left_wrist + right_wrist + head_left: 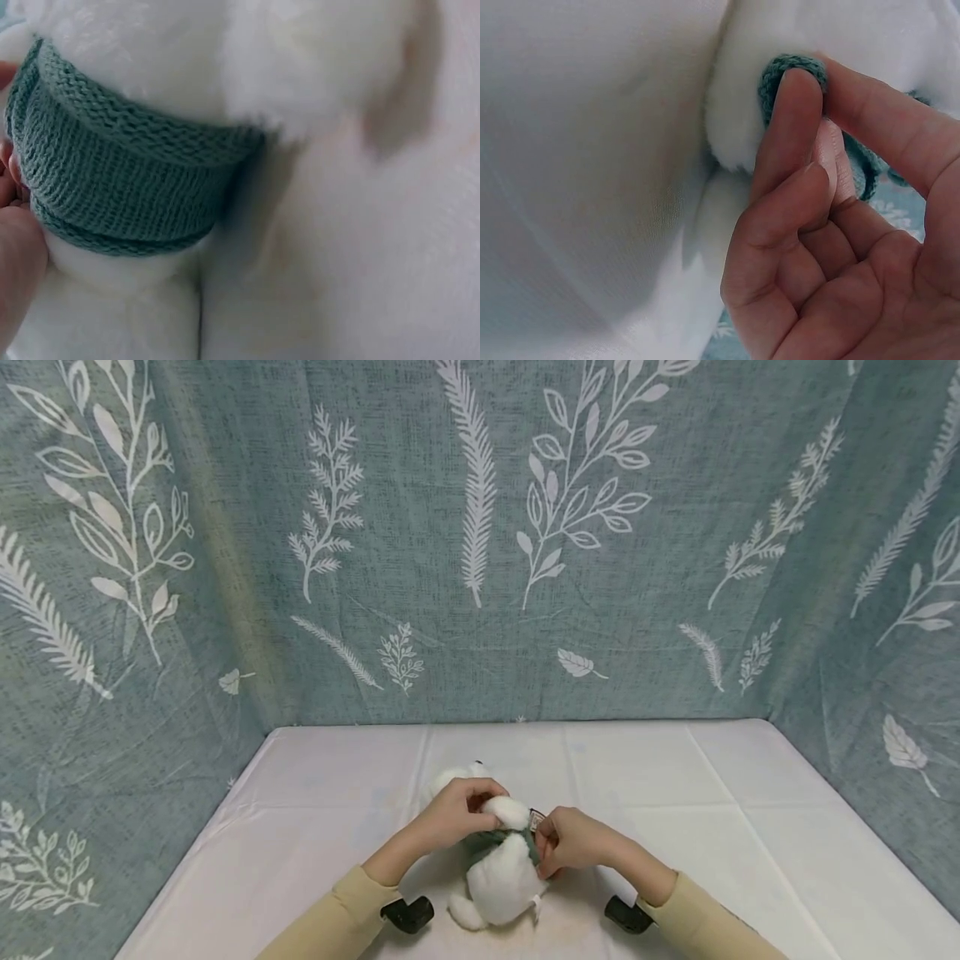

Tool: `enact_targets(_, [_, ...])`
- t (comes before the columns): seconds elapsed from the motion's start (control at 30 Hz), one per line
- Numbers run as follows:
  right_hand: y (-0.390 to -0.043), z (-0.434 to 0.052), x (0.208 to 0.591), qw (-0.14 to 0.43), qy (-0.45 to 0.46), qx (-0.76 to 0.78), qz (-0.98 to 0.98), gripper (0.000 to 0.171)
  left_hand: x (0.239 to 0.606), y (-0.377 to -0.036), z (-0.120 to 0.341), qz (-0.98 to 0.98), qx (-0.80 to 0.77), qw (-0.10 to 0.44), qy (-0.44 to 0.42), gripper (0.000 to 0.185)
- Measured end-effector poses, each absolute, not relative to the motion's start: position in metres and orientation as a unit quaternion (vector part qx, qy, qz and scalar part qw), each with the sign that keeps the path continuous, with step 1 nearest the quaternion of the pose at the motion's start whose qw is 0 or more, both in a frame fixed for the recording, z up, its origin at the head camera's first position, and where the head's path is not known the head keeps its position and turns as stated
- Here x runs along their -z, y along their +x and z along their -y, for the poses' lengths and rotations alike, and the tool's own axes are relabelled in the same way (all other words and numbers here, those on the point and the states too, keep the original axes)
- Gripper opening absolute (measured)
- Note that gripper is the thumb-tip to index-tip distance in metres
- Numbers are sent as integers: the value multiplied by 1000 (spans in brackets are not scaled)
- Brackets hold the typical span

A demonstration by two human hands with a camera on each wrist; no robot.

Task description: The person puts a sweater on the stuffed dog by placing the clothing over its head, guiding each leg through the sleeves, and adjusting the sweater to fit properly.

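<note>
A white plush toy (504,883) lies on the table, wearing a green knitted garment (127,172) round its body. In the head view my left hand (459,814) has its thumb and fingers bent about a white furry part of the toy near the top of the garment. On the toy's other side, my right hand (573,839) pinches a rolled edge of the knitting between thumb and fingers, seen closely in the right wrist view. A small printed tag (536,820) shows beside the right fingers. Part of the toy is hidden behind the left hand.
A white cloth covers the table (697,810), with fold lines across it. Blue-grey curtains (405,543) with white leaf prints hang behind and at both sides. Black devices (408,913) are strapped at the wrists.
</note>
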State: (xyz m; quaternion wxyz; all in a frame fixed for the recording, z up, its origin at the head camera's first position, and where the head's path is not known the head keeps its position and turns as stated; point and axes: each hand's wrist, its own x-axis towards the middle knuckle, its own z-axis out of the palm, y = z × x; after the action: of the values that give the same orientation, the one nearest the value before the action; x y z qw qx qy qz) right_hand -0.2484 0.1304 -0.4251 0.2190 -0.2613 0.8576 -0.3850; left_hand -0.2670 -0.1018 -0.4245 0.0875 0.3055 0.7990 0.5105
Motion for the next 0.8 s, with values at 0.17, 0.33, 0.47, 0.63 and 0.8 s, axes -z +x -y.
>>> enact_targets(0.17, [-246, -129, 425, 214, -259, 385, -860, 16, 425, -266, 105, -763, -554, 119, 312, 30])
enact_targets(0.33, [-243, -129, 425, 197, -258, 365, -873, 18, 422, -265, 107, -742, -555, 139, 351, 27])
enact_targets(0.47, [-242, -128, 424, 186, -262, 359, -876, 18, 420, -265, 108, -732, -561, 142, 358, 27])
enact_targets(0.63, [-242, -130, 422, 201, -259, 375, -867, 17, 416, -264, 107, -741, -551, 136, 360, 28])
enact_targets(0.8, [-247, -139, 414, 258, -260, 430, -825, 12, 407, -257, 111, -767, -513, 105, 370, 26])
